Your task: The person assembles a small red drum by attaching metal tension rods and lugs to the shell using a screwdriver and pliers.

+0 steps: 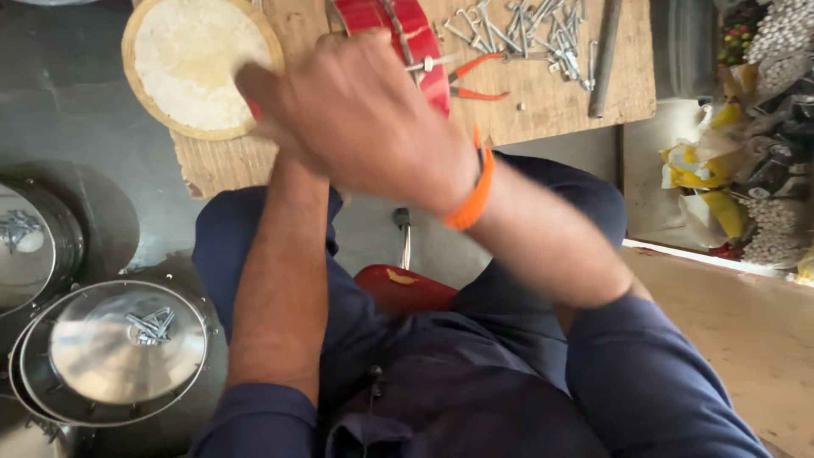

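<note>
The red drum shell (413, 42) is seen on the wooden board (551, 97), just beyond the hands. It is covered by the right hand (365, 119), curled, grip unclear. The left hand (280, 140) is hidden beneath; its state cannot be told.

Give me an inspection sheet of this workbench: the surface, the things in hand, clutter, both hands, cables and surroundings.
Surface: worn wooden board, laid over a grey floor.
Job's things: red cylindrical drum shell, largely hidden behind the hands; round drum head with pale skin and wooden rim beside it.
Clutter: pile of metal bolts and hooks; orange-handled pliers; grey metal bar.
Hands: right hand, orange wristband, blurred, over the shell; left hand mostly hidden behind it; grips cannot be told.
Cables: nothing seen.
Surroundings: shiny metal drum shells on the left; yellow bags on the right.
</note>
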